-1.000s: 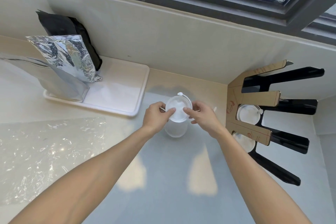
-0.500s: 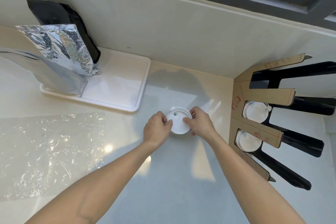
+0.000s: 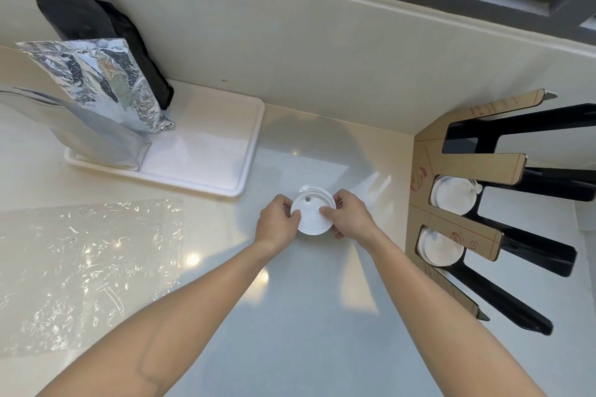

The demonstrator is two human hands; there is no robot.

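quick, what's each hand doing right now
left hand: grips the lid at its left edge, thumb on top
right hand: grips the lid's right edge, thumb on top

The cup lid (image 3: 312, 216) is showing as smooth white plastic. The countertop (image 3: 290, 316) is gleaming, polished and stone-like. The foil pouch (image 3: 106, 84) is glinting crinkled metallic silver. The film sheet (image 3: 87, 261) is lying clear and wrinkled. The cup carrier (image 3: 464, 164) is showing matt brown cardboard.
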